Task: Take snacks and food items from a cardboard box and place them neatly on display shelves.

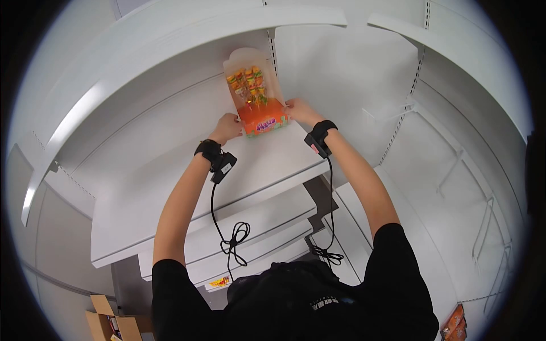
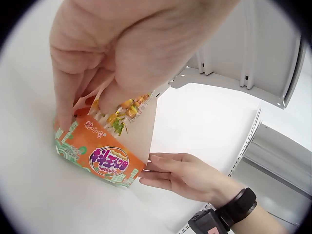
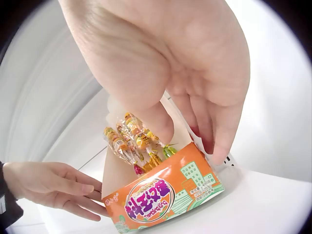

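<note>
Left hand, right hand astride box

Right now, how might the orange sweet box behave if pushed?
The box looks like standing card, so probably keeps its shape. Pushed at its tall back panel, it might tip. The wrapped sweets, leaning inside, could shift.

White shelving bay, bright light.
Main shelf is wht w/ a straight front edge; wht back panels rise behind it, w/ slotted metal strips. Above it, wht upper shelves look curved thru the wide lens, w/ glare on the L one. Below it, more wht lower shelves & dk grey gaps. R of it, thin wht metal frames by the side panels. Light source n/v.
</note>
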